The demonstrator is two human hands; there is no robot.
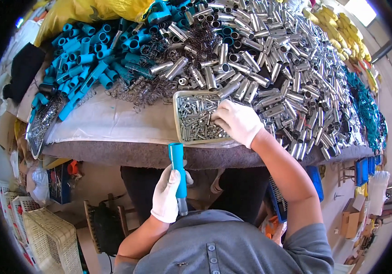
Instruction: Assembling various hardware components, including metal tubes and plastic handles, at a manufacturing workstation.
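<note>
Hands (165,196) (239,121) at tube (178,160), perhaps screws (196,109)

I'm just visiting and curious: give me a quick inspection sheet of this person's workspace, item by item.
Surface: pale cover, much of it under loose parts.
Job's things: teal tube, held near upright; tray of small metal parts.
Clutter: teal pieces, coiled springs and silver tubes in loose heaps.
Grippers: two white-gloved hands; left hand grips the teal tube, right hand reaches into the tray, fingertip contents unclear.
Cables: nothing seen for certain.
Surroundings: yellow bag behind the teal pieces; pale crate at lower left.
</note>
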